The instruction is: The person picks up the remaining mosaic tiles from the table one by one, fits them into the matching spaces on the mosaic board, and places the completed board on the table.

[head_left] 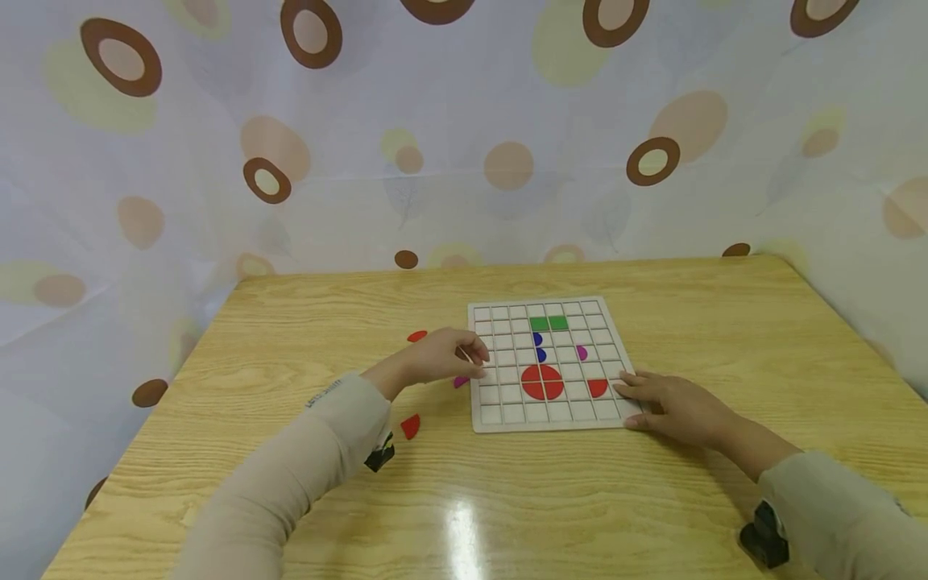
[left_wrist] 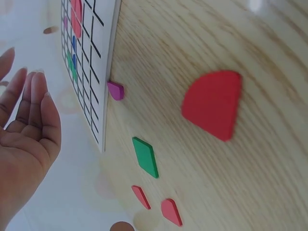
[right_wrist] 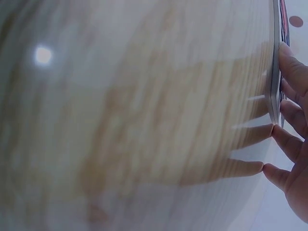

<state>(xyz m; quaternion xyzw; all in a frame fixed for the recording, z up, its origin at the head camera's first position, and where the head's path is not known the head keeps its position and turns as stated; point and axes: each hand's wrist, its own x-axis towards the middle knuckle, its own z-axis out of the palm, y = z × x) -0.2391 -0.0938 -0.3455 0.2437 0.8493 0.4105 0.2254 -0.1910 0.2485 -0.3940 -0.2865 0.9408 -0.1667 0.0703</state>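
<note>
A white grid board (head_left: 500,415) lies on the table. Set in its squares are two green squares (head_left: 548,323), two blue half-circles (head_left: 540,354), a magenta half-circle (head_left: 582,353), a red circle of quarter pieces (head_left: 532,382) and a single red quarter piece (head_left: 598,388). Over the board's left edge hovers my left hand (head_left: 445,355), its fingers loosely bent; the left wrist view shows the bare palm. My right hand (head_left: 677,407) rests at the board's lower right corner, thumb by the side edge and fingertips right at the rim.
Left of the board lie a red quarter piece (left_wrist: 214,106), a magenta piece (left_wrist: 115,90), a green piece (left_wrist: 145,157) and two more red pieces, one of them (left_wrist: 171,212) near the far side. A patterned cloth (head_left: 464,121) hangs behind the wooden table (head_left: 326,322).
</note>
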